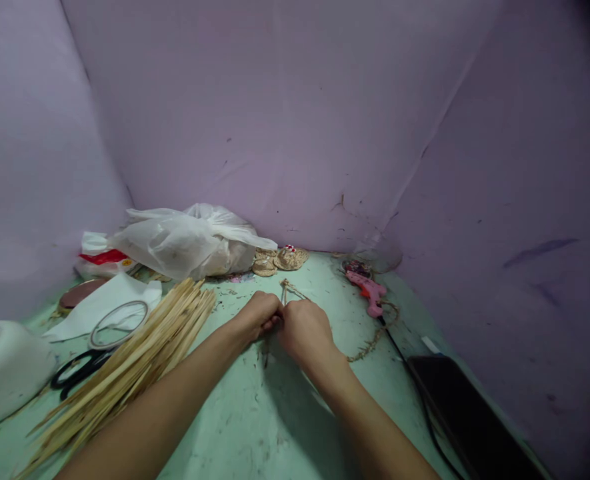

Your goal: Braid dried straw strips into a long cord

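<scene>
My left hand (259,315) and my right hand (305,327) meet over the middle of the table, fingers closed and pinching a thin straw-coloured cord (295,289). A small loop of it sticks up beyond my knuckles. From behind my right wrist a braided length of cord (369,348) trails over the table toward the pink glue gun (369,291). The part between my fingertips is hidden by the hands. Left of my left forearm lies a bundle of dry, pale straw strips (145,360).
At the back are a tied white plastic bag (189,243) and small woven straw hats (291,259). Black-handled scissors (82,368), a tape roll (119,325), white paper (109,300) and a white pot (12,373) lie left. A black flat object (469,413) and cable (415,380) are right.
</scene>
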`<move>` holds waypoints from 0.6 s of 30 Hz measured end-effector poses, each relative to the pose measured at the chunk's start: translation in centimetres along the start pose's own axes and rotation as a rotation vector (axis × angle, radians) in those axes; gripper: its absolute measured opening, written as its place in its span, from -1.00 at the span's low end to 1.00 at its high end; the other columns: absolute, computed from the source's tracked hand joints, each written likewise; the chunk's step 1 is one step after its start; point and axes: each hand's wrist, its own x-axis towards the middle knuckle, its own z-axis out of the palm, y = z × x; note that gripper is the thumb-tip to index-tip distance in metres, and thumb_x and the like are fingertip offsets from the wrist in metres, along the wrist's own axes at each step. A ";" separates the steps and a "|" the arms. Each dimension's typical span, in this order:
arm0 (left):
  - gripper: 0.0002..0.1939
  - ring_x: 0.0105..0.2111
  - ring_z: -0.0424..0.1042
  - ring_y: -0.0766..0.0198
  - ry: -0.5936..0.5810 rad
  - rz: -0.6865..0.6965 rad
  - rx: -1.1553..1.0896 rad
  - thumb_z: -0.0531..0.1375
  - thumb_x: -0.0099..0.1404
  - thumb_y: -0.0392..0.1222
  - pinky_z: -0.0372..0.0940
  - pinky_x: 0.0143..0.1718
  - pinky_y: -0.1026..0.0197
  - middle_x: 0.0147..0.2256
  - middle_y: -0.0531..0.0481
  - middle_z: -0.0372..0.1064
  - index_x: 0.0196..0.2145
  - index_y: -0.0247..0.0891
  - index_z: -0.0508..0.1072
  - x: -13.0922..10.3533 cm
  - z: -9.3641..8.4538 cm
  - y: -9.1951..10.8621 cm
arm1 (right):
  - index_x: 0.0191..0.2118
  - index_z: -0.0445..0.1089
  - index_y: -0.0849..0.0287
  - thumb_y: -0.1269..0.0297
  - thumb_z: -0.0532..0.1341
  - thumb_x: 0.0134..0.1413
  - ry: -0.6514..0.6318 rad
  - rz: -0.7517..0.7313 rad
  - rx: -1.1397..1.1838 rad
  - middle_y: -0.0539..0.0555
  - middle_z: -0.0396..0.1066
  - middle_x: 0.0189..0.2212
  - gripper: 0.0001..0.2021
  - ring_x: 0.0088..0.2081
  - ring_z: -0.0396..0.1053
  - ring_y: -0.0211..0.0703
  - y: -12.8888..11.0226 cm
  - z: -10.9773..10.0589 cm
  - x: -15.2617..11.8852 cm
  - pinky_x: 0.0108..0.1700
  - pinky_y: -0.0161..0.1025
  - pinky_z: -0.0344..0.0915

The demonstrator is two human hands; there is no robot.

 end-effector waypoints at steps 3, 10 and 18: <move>-0.89 -0.84 -0.09 0.50 -0.069 -0.053 -0.050 0.00 -0.23 -0.38 -0.28 -0.77 0.36 -0.85 0.13 -0.02 -0.78 -0.29 0.09 0.1 -0.7 0.0 | -0.38 0.44 0.27 0.37 0.18 -0.19 -0.030 -0.012 0.023 0.31 0.41 -0.41 -0.82 -0.30 0.35 0.02 -0.3 0.1 0.0 -0.29 -0.22 0.16; -0.87 -0.83 -0.11 0.54 -0.140 0.020 -0.013 0.06 -0.25 -0.39 -0.27 -0.77 0.39 -0.85 0.19 -0.08 -0.77 -0.31 0.10 0.6 -1.6 -0.4 | -0.42 0.45 0.27 0.48 0.20 -0.31 -0.082 -0.129 0.014 0.25 0.41 -0.50 -0.81 -0.40 0.35 -0.06 -1.4 -0.5 -1.6 -0.39 -0.28 0.15; -0.88 -0.84 -0.15 0.54 -0.255 0.008 0.021 0.12 -0.13 -0.31 -0.33 -0.77 0.37 -0.84 0.19 -0.06 -0.71 -0.34 0.21 0.4 -2.7 0.1 | -0.58 0.46 0.13 0.32 0.19 -0.23 -0.660 -0.591 0.370 -0.06 0.36 -0.67 -0.90 -0.64 0.21 -0.34 -1.0 -5.3 -5.0 -0.58 -0.41 0.06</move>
